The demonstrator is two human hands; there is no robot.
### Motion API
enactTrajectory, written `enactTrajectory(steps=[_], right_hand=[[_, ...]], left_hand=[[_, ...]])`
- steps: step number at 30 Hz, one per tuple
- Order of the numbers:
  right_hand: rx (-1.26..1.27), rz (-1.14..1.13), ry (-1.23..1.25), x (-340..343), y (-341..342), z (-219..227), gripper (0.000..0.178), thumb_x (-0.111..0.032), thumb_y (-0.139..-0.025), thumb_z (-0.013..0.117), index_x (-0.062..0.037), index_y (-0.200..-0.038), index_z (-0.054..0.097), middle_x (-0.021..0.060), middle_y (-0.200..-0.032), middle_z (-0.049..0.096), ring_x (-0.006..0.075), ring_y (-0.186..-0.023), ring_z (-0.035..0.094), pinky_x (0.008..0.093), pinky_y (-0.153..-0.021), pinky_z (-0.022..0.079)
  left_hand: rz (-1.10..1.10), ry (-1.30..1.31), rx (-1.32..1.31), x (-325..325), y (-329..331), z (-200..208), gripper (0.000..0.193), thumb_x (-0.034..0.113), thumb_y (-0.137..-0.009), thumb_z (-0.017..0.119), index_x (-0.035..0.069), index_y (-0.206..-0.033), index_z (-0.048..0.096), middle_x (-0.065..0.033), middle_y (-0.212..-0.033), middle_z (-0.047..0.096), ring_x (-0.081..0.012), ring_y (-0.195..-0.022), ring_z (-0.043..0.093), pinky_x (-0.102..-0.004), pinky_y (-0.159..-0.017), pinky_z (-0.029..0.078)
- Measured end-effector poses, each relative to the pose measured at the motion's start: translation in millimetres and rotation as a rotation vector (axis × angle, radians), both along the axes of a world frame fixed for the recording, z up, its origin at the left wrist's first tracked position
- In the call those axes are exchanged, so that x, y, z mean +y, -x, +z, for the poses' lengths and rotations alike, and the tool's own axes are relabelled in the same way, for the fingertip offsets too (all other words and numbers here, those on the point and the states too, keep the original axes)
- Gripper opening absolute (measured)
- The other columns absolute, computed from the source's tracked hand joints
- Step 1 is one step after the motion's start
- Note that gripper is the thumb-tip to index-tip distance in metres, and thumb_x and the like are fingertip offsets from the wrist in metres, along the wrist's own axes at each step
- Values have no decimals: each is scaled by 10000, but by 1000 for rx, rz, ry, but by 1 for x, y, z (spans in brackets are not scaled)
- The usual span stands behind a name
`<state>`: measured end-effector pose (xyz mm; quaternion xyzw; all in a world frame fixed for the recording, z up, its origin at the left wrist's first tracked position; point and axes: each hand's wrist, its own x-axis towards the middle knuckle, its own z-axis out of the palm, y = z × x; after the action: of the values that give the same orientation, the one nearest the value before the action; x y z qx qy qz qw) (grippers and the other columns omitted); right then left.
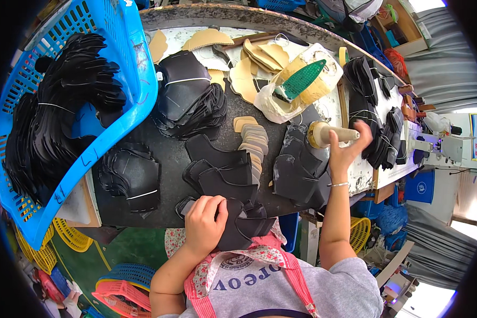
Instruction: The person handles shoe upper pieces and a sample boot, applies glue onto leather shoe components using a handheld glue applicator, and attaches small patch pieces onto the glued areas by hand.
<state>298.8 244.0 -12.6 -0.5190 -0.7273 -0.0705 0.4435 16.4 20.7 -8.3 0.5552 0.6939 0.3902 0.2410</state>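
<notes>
The work in hand appears to be part-way along, with loose pieces laid out and much of the stock still bundled. A group of black cut panels is found at the near edge of the dark worktable, overlapped by the left hand; its fingers are curled and held together, but whether a panel is pinched beneath them cannot be told. By the right hand, a beige cone is touched at the right of the table: the thumb is laid against its side and the forefinger is curved near its narrow end, the two spread apart, though how firmly it is gripped cannot be judged. Further black panels are fanned in the middle, beside a staggered column of small beige pieces. On the dark panels at the right, whitish smears are seen, by which some handling may be indicated. As left to be done may be counted the banded black stack, the smaller banded stack and the tied black pieces in the blue basket. No finished item can be made out.
</notes>
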Motion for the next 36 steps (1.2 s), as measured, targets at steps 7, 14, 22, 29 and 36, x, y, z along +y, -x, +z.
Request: enactTrajectory(steps=[7, 14, 22, 29, 36], right_hand=[[218, 162, 191, 43, 109, 55, 511, -151, -772, 800, 11, -1170, 523, 93, -1023, 578, 102, -612, 549, 255, -533, 440], [298, 236, 395, 37, 114, 56, 208, -79, -921, 621, -8, -845, 440, 140, -660, 630, 121, -554, 628, 250, -484, 453], [-107, 357, 267, 5, 74, 44, 131, -100, -967, 549, -3, -894, 500, 80, -665, 620, 121, -533, 620, 229, -457, 446], [508, 392, 744, -20, 75, 51, 138, -148, -1019, 459, -15, -983, 446, 168, -800, 636, 176, -569, 646, 245, -491, 502], [176, 1204, 697, -79, 127, 74, 424, -76, -643, 858, -14, -924, 546, 174, -995, 613, 268, -748, 631, 338, -671, 540]], left_hand=[[-41, -35, -30, -5, 0, 8, 122, 33, -802, 684, -11, -911, 653, -125, -836, 635, -291, -722, 632, -367, -653, 507], [25, 6, -182, -10, 0, 9, 183, 29, -795, 693, -13, -972, 672, -140, -857, 650, -281, -718, 651, -337, -626, 513], [40, 87, -279, -10, 6, 18, 213, 14, -791, 685, -14, -1002, 679, -126, -841, 649, -209, -657, 638, -299, -590, 496], [166, 117, -679, 2, 14, 18, 235, -53, -797, 668, -50, -1032, 677, -68, -889, 643, -88, -772, 623, -218, -701, 505], [121, 141, -686, -2, 13, 19, 275, -95, -801, 625, -62, -1072, 663, -68, -958, 623, -97, -878, 622, -214, -793, 506]])
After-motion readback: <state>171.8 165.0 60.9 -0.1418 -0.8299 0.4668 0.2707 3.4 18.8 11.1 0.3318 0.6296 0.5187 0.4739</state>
